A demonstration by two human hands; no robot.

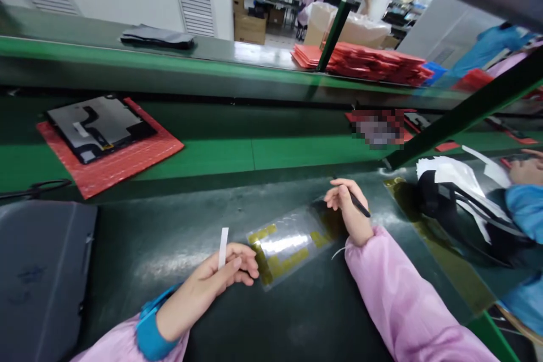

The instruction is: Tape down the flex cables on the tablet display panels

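My left hand is closed on a narrow white strip that stands upright between its fingers. The fingertips touch the near end of a clear plastic sheet with yellow tape pieces, which lies flat on the dark green bench. My right hand rests on the sheet's far end. It pinches a thin black pen-like tool that points back to the right. Both arms are in pink sleeves, and the left wrist has a blue cuff.
A dark panel on a red bubble sheet lies on the green conveyor at left. A grey case sits at the near left. Red sheets are stacked on the far shelf. A co-worker's hand and blue sleeve are at right, beside white backing scraps.
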